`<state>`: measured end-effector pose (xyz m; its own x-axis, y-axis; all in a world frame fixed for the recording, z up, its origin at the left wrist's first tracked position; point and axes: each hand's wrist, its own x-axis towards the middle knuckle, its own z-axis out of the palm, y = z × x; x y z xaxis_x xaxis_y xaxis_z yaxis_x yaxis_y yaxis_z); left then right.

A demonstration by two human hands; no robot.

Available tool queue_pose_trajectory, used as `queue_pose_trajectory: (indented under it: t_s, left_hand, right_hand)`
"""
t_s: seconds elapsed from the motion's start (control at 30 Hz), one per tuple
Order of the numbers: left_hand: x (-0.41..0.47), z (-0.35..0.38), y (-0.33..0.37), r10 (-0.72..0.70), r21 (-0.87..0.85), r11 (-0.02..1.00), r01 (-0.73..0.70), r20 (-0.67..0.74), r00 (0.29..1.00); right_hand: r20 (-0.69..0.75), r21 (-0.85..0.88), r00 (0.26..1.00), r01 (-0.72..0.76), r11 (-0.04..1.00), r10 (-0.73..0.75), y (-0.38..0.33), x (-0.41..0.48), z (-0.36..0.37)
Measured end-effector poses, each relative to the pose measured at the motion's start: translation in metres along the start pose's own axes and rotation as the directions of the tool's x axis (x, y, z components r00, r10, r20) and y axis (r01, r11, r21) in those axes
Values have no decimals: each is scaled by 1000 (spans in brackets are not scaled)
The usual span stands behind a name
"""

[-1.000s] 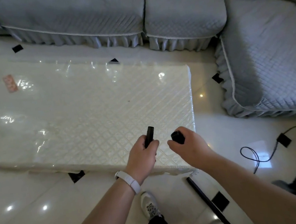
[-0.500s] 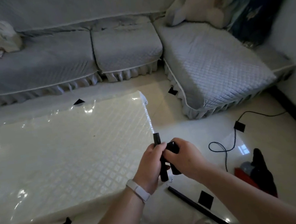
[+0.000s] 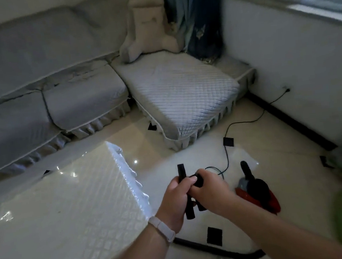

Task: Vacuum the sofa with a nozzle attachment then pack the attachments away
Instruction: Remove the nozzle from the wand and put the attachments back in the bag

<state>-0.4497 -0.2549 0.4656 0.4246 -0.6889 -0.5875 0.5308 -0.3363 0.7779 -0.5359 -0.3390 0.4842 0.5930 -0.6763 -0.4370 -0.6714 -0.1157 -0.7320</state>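
1. The person stands at the corner of the desk (image 3: 72, 203), both hands out in front. The left hand (image 3: 174, 200) has its fingers (image 3: 185, 182) wrapped shut around a slim black nozzle attachment (image 3: 182, 171), which stands nearly upright, its tip poking above the fingers and its lower end showing below the palm.
2. The right hand (image 3: 211, 190) presses up against the left, touching it. Its fingers (image 3: 202, 173) are curled closed over a second black attachment piece (image 3: 198, 181), of which only a rounded end shows above them and a stub below. Whether the two pieces are being joined or pulled apart, I cannot tell.
3. Just beyond the right hand's fingers, down on the floor (image 3: 262, 141), sits the red and black vacuum (image 3: 256, 190), with its cord (image 3: 228, 157) running away to the wall. A black hose (image 3: 217, 253) curves across the floor below both wrists.
4. The sofa (image 3: 179, 94) lies well past the fingertips, nobody reaching for it, nothing resting on the near cushion. From here I cannot judge whether it is already vacuumed.
5. My reading: the nozzle is not on the hose, and both pieces are in hand rather than stowed. So this is either fitting up before vacuuming or the start of packing; I lean no further than that.
6. What is plainly left: the attachments are not put away, and no bag or box for them shows near the hands.
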Motion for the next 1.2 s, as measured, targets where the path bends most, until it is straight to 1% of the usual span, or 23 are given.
queue_pose_trajectory:
  t_s: [0.1, 0.2, 0.4, 0.47, 0.6, 0.73, 0.8, 0.87, 1.0, 1.07, 1.2]
  left_hand:
    - [12, 50, -5, -11, 45, 999, 9, 50, 999]
    - [19, 94, -8, -32, 101, 995, 21, 109, 994]
    - [36, 162, -21, -94, 265, 964, 23, 256, 962]
    - [41, 184, -28, -131, 309, 951, 27, 324, 937]
    - [46, 227, -43, -237, 403, 914, 45, 441, 865]
    - [50, 262, -50, -320, 457, 888, 54, 528, 787]
    - [54, 274, -51, -355, 456, 886, 83, 551, 755]
    - [61, 287, -49, -370, 466, 882, 76, 582, 724]
    - [70, 312, -51, -403, 526, 849, 47, 588, 701]
    - [72, 325, -54, -407, 527, 848, 52, 586, 701]
    - [86, 355, -58, -406, 527, 847, 64, 565, 718]
  right_hand:
    - [-50, 72, 999, -19, 997, 23, 30, -4, -40]
    - [-113, 164, 990, -70, 984, 89, 56, -10, -72]
    - [-245, 298, 944, -143, 944, 221, 104, -30, -118]
    - [-289, 321, 918, -173, 931, 270, 121, -38, -130]
    - [-355, 404, 848, -241, 883, 394, 153, -54, -149]
    - [-455, 383, 771, -283, 880, 446, 171, -66, -172]
    - [-476, 393, 738, -308, 866, 478, 176, -66, -180]
    - [-490, 438, 705, -310, 844, 513, 180, -65, -187]
    - [-515, 454, 663, -326, 829, 543, 194, -64, -202]
    - [-516, 456, 664, -321, 830, 541, 205, -63, -213]
    - [-485, 455, 691, -324, 830, 536, 229, -52, -241]
